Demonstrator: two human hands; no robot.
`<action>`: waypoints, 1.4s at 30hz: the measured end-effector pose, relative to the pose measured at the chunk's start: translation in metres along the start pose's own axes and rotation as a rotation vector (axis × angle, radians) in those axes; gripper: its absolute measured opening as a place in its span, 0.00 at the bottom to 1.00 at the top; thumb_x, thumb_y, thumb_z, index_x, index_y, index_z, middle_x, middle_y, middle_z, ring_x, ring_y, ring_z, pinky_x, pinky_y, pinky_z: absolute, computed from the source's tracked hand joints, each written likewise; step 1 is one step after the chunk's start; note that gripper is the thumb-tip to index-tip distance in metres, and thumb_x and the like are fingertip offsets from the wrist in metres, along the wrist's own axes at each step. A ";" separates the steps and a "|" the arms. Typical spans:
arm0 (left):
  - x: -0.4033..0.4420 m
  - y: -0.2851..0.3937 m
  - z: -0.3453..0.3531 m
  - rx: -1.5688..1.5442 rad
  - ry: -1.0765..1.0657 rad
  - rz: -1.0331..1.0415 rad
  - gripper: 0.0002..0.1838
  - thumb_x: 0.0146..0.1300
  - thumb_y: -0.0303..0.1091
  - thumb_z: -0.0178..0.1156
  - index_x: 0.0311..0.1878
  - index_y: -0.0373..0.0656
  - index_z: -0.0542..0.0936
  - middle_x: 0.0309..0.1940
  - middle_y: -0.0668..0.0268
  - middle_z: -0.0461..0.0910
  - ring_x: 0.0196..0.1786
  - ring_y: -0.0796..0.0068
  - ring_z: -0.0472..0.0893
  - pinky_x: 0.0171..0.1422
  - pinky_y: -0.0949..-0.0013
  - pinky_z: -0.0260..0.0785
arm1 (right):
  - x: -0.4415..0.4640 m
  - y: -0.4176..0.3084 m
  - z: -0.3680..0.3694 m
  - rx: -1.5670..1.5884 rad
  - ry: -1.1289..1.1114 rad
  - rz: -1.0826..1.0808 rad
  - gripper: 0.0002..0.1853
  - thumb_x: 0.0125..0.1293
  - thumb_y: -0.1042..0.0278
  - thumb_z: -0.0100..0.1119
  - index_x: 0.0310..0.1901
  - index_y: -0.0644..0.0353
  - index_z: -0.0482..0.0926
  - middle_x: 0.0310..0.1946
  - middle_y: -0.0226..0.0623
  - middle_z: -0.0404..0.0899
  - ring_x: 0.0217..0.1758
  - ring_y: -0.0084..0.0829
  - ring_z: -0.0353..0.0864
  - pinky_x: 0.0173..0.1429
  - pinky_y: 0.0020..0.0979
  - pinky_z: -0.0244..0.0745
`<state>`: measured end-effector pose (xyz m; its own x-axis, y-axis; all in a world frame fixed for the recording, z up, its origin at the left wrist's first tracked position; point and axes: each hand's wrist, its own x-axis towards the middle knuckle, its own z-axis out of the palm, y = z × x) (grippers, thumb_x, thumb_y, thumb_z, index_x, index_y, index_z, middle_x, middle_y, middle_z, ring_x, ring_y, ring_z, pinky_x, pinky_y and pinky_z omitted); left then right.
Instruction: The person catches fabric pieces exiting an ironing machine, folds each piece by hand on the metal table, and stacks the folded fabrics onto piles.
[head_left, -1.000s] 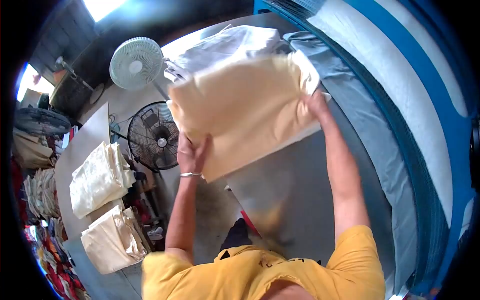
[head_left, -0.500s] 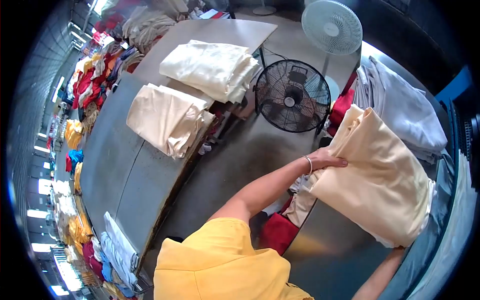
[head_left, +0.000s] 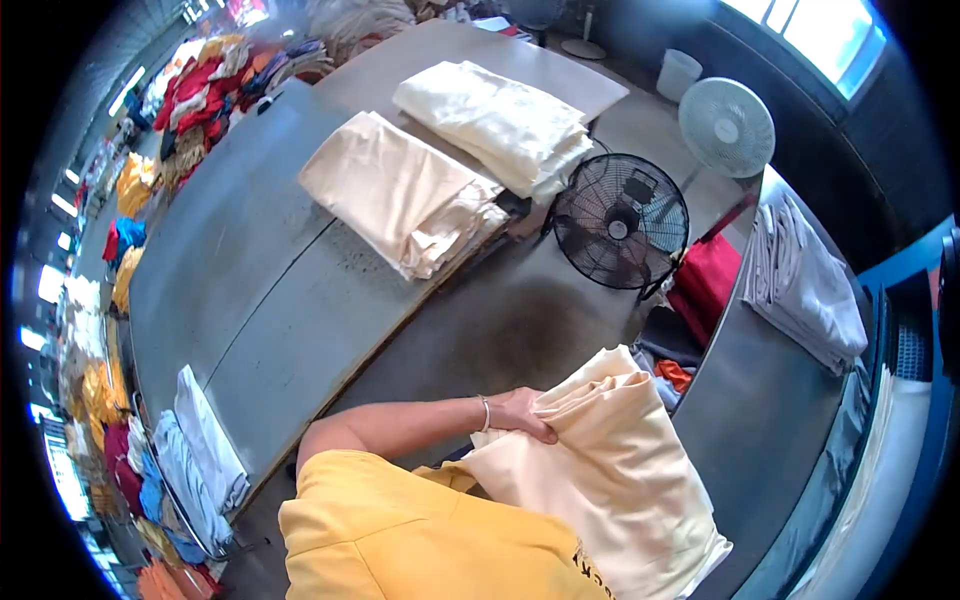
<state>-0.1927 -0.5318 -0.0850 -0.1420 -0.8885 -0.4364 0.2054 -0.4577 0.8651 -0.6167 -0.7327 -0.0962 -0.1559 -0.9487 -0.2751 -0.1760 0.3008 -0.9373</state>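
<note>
My left hand (head_left: 527,414), with a bracelet at the wrist, grips the upper left edge of a folded cream cloth (head_left: 625,470). The thumb lies over the folds. This cloth is held close in front of my yellow shirt, beside the grey table on the right. My right hand is out of sight; the cloth and the frame's lower edge hide that side. Across the aisle, a folded peach cloth stack (head_left: 395,195) and a folded off-white stack (head_left: 495,125) lie side by side on the other table (head_left: 250,250).
A black floor fan (head_left: 620,222) stands in the aisle, with a white fan (head_left: 727,128) behind it. Folded grey-white cloth (head_left: 805,280) lies on the right table (head_left: 760,410). Red fabric (head_left: 705,285) is beside that table. Light cloths (head_left: 205,450) hang at the left table's near corner.
My body and view have turned toward the left table. The cream cloth has come off the right table and closer to my body, still in my left hand. My right hand has gone out of view.
</note>
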 end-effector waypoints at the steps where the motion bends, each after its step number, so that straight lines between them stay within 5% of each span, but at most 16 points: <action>1: -0.011 0.001 -0.006 0.007 0.018 0.004 0.29 0.40 0.42 0.70 0.48 0.43 0.76 0.41 0.70 0.78 0.44 0.80 0.75 0.51 0.74 0.66 | -0.014 -0.003 0.017 0.010 -0.031 0.008 0.24 0.65 0.48 0.44 0.54 0.58 0.70 0.47 0.34 0.75 0.53 0.31 0.71 0.54 0.35 0.70; 12: -0.137 0.117 -0.257 0.086 0.279 0.211 0.29 0.46 0.35 0.69 0.53 0.39 0.73 0.43 0.70 0.78 0.44 0.82 0.74 0.48 0.75 0.68 | -0.111 -0.035 0.263 0.073 -0.302 0.102 0.25 0.65 0.46 0.43 0.53 0.59 0.71 0.46 0.34 0.75 0.51 0.31 0.72 0.54 0.34 0.69; 13: -0.140 0.114 -0.301 0.170 0.355 0.441 0.27 0.46 0.35 0.69 0.52 0.40 0.74 0.41 0.70 0.78 0.41 0.83 0.75 0.45 0.76 0.69 | -0.116 -0.038 0.293 0.080 -0.331 0.119 0.25 0.65 0.46 0.43 0.52 0.59 0.71 0.45 0.34 0.75 0.51 0.31 0.72 0.54 0.34 0.69; 15: -0.181 0.161 -0.371 0.271 0.481 0.197 0.22 0.46 0.36 0.69 0.47 0.43 0.78 0.33 0.72 0.80 0.35 0.85 0.76 0.39 0.75 0.71 | -0.125 -0.042 0.362 0.083 -0.415 0.152 0.25 0.65 0.46 0.43 0.52 0.59 0.71 0.45 0.34 0.75 0.51 0.31 0.72 0.55 0.34 0.69; 19: -0.230 0.202 -0.516 0.442 0.602 0.208 0.19 0.48 0.35 0.68 0.44 0.42 0.78 0.31 0.73 0.79 0.30 0.84 0.77 0.32 0.75 0.72 | -0.143 -0.033 0.511 0.177 -0.568 0.242 0.26 0.65 0.45 0.43 0.52 0.59 0.71 0.45 0.34 0.76 0.50 0.31 0.73 0.55 0.33 0.69; 21: -0.244 0.213 -0.560 0.323 0.644 0.041 0.21 0.49 0.38 0.68 0.47 0.43 0.76 0.32 0.72 0.79 0.33 0.82 0.78 0.37 0.75 0.73 | -0.154 -0.019 0.589 0.237 -0.621 0.299 0.26 0.65 0.45 0.43 0.52 0.59 0.71 0.45 0.34 0.76 0.50 0.31 0.73 0.55 0.33 0.69; 25: -0.197 0.107 -0.679 0.960 0.932 -0.191 0.46 0.37 0.50 0.73 0.60 0.43 0.63 0.52 0.60 0.73 0.52 0.68 0.73 0.58 0.64 0.66 | -0.177 0.015 0.716 0.306 -0.660 0.392 0.26 0.65 0.44 0.43 0.51 0.60 0.71 0.44 0.34 0.76 0.49 0.31 0.73 0.55 0.33 0.68; 27: -0.174 0.085 -0.637 1.086 1.242 -0.254 0.51 0.35 0.53 0.71 0.63 0.44 0.61 0.56 0.54 0.69 0.58 0.60 0.68 0.65 0.61 0.58 | -0.183 0.021 0.747 0.325 -0.723 0.439 0.26 0.65 0.44 0.43 0.51 0.60 0.71 0.44 0.34 0.76 0.49 0.31 0.73 0.55 0.33 0.68; 29: -0.170 0.082 -0.649 0.878 1.198 -0.102 0.37 0.45 0.46 0.64 0.58 0.41 0.66 0.49 0.55 0.72 0.52 0.61 0.72 0.59 0.60 0.62 | -0.193 -0.022 0.734 0.313 -0.885 0.526 0.26 0.65 0.45 0.43 0.53 0.59 0.68 0.45 0.33 0.75 0.51 0.33 0.72 0.54 0.35 0.68; 30: -0.169 0.080 -0.648 0.538 1.086 0.007 0.30 0.50 0.42 0.60 0.56 0.40 0.68 0.46 0.56 0.74 0.48 0.61 0.73 0.55 0.60 0.65 | -0.185 -0.007 0.723 0.221 -1.009 0.167 0.22 0.64 0.50 0.45 0.50 0.58 0.72 0.45 0.36 0.76 0.48 0.36 0.74 0.53 0.36 0.69; 32: -0.165 0.097 -0.625 -0.244 0.837 0.137 0.17 0.60 0.35 0.52 0.51 0.38 0.73 0.39 0.57 0.78 0.42 0.61 0.76 0.48 0.60 0.69 | -0.163 -0.009 0.689 -0.948 -1.016 -1.005 0.19 0.59 0.50 0.53 0.44 0.56 0.76 0.41 0.43 0.78 0.42 0.43 0.77 0.47 0.38 0.72; 33: -0.144 0.100 -0.642 0.033 0.874 0.195 0.17 0.60 0.35 0.52 0.51 0.38 0.73 0.40 0.57 0.77 0.42 0.60 0.76 0.48 0.60 0.69 | -0.179 -0.034 0.652 -0.517 -0.705 -0.445 0.20 0.59 0.48 0.53 0.42 0.57 0.76 0.38 0.42 0.79 0.40 0.43 0.78 0.45 0.39 0.72; 34: -0.111 0.105 -0.633 0.497 0.970 0.272 0.17 0.60 0.35 0.52 0.51 0.38 0.73 0.40 0.57 0.77 0.42 0.60 0.76 0.49 0.60 0.69 | -0.169 -0.052 0.613 -0.517 -0.802 -0.249 0.19 0.61 0.49 0.51 0.43 0.57 0.75 0.37 0.42 0.79 0.42 0.42 0.78 0.47 0.37 0.71; 36: -0.065 0.113 -0.570 1.121 1.172 0.470 0.18 0.59 0.34 0.53 0.51 0.38 0.73 0.40 0.56 0.77 0.43 0.59 0.76 0.49 0.60 0.68 | -0.157 -0.040 0.528 -0.357 -0.636 -0.275 0.18 0.62 0.52 0.52 0.44 0.60 0.74 0.36 0.42 0.79 0.43 0.39 0.78 0.48 0.36 0.70; 38: -0.035 0.103 -0.472 1.267 1.215 0.690 0.18 0.58 0.34 0.53 0.51 0.38 0.73 0.41 0.56 0.77 0.43 0.59 0.76 0.50 0.60 0.68 | -0.158 -0.013 0.432 -0.249 -0.359 -0.361 0.17 0.62 0.55 0.53 0.43 0.61 0.73 0.35 0.41 0.79 0.41 0.35 0.78 0.46 0.34 0.71; 42: 0.028 0.059 -0.213 1.168 0.470 1.075 0.18 0.57 0.33 0.53 0.51 0.38 0.73 0.41 0.54 0.76 0.44 0.57 0.75 0.51 0.60 0.67 | -0.195 0.075 0.222 -0.012 0.149 -0.190 0.11 0.63 0.62 0.53 0.42 0.60 0.74 0.31 0.31 0.78 0.32 0.21 0.77 0.38 0.26 0.73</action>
<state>0.0215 -0.5910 -0.0992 -0.0946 -0.7931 0.6017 -0.8129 0.4105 0.4131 -0.3834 -0.5466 -0.1604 -0.2605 -0.9637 -0.0588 -0.2269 0.1203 -0.9665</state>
